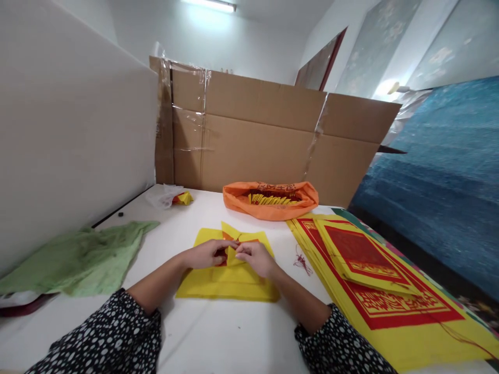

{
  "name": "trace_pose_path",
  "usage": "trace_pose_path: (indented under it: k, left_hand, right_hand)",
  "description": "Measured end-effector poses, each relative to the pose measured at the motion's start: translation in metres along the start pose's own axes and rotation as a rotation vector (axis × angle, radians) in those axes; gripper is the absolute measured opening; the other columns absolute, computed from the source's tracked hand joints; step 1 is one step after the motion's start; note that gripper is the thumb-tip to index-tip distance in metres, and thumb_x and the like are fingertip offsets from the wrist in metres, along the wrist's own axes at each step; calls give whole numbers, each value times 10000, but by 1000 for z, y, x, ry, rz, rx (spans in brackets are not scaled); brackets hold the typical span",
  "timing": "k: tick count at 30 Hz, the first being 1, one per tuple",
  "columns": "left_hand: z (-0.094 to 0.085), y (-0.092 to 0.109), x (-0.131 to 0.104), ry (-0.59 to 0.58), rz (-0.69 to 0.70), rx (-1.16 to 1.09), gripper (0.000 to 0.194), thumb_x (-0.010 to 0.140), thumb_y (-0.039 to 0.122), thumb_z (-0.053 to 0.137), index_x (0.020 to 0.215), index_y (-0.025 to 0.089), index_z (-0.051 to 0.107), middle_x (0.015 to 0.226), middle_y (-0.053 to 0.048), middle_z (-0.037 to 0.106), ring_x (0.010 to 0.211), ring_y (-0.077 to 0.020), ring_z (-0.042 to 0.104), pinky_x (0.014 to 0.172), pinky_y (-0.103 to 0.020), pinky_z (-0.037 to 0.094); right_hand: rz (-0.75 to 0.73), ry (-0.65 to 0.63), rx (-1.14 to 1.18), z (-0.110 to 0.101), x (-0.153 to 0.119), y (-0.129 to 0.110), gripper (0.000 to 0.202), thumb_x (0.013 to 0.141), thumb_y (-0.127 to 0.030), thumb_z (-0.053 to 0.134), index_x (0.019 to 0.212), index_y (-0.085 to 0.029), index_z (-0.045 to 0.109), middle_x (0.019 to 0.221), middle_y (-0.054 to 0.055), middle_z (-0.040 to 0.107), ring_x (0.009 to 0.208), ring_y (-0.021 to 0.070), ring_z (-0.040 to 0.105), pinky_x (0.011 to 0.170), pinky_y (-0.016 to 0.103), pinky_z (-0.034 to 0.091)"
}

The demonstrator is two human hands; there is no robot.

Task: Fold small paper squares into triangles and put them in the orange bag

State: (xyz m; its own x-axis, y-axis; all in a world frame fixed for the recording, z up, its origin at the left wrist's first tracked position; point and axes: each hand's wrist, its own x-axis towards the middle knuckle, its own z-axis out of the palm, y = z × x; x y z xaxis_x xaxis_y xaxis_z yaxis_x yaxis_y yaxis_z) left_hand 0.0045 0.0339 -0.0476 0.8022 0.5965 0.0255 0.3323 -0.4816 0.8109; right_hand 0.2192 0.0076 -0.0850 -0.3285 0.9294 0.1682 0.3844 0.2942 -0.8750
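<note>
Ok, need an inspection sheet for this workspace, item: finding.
Surface: white tabletop, flat.
Job's things: folded yellow piece on a flat yellow sheet; large yellow sheets with red printed panels stacked at right, smaller red-and-yellow sheets on top; soft orange bag of folded yellow-and-red pieces at the back.
Clutter: crumpled green cloth, clear plastic bag, tangled red thread, small black object.
Hands: left and right both at the folded piece; exact grip partly hidden.
Cables: nothing seen.
Surroundings: brown cardboard panel behind, white panel left, blue covering right.
</note>
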Motion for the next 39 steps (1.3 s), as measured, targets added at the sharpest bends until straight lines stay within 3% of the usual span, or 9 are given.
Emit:
trace_pose_path:
  k: [2, 4, 8, 14, 19, 24, 28, 33, 39]
  left_hand:
    - [-2, 1, 1, 59, -33, -88, 275, 805, 225, 539, 1051, 194, 657, 947, -24, 701, 850, -205, 656, 749, -271, 493]
    - [-2, -1, 4, 166, -49, -129, 153, 818, 296, 558, 833, 179, 656, 1011, -43, 695, 994, -224, 632, 820, -274, 477]
    - [4, -12, 13, 349, -95, -136, 277, 737, 371, 667, 583, 180, 539, 1017, -81, 700, 1070, -253, 615, 863, -294, 469]
    - [7, -21, 19, 364, -122, -94, 258, 689, 355, 701, 564, 173, 567, 1043, -94, 704, 1001, -252, 648, 855, -317, 479]
    - [6, -20, 19, 361, -142, -148, 249, 670, 345, 711, 560, 176, 565, 1025, -92, 709, 1043, -267, 639, 862, -334, 491]
    - [7, -24, 20, 372, -164, -242, 274, 620, 325, 756, 533, 172, 546, 1053, -92, 701, 991, -263, 662, 893, -361, 492]
    - [7, -25, 20, 363, -197, -328, 295, 576, 326, 790, 540, 161, 548, 1094, -104, 688, 992, -267, 669, 894, -370, 497]
    - [6, -24, 20, 363, -205, -297, 318, 581, 346, 795, 538, 158, 543, 1079, -117, 693, 1008, -282, 664, 895, -376, 495]
    - [7, -26, 21, 364, -203, -346, 363, 568, 393, 812, 556, 156, 538, 1133, -128, 676, 1015, -291, 662, 890, -389, 503]
  right_hand:
    - [52, -5, 78, 2, 10, 4, 62, 753, -238, 641, 739, -180, 659, 707, -21, 655, 669, 138, 584, 622, 236, 414]
    - [70, -14, 90, 3, 15, 4, 41, 728, -220, 644, 733, -180, 639, 676, -33, 624, 629, 125, 553, 597, 229, 392]
    - [60, 34, 1, 4, 10, -2, 56, 744, -220, 639, 792, -192, 635, 639, -52, 568, 591, 112, 500, 579, 230, 362]
    - [66, -19, -34, -3, 1, -2, 285, 704, -244, 723, 972, -211, 631, 701, -55, 573, 646, 134, 560, 635, 251, 419]
    - [33, 9, -281, 1, -2, -12, 266, 776, -147, 636, 1032, -212, 606, 771, -21, 604, 745, 170, 593, 696, 278, 452]
    - [-147, 100, -745, 16, -15, -29, 286, 856, -111, 577, 1123, -210, 610, 1073, 94, 618, 1018, 259, 570, 877, 391, 462]
    - [-310, 11, -856, 31, -36, -20, 350, 912, -75, 464, 1208, -199, 604, 1264, 115, 593, 1194, 265, 517, 999, 419, 433]
    - [-182, -15, -813, 48, -55, -4, 490, 919, -92, 456, 1407, -141, 459, 1475, 142, 412, 1387, 290, 342, 1127, 461, 336]
    - [-85, -66, -773, 52, -58, -17, 540, 956, -313, 495, 1443, -102, 400, 1518, 171, 275, 1422, 327, 227, 1147, 521, 276]
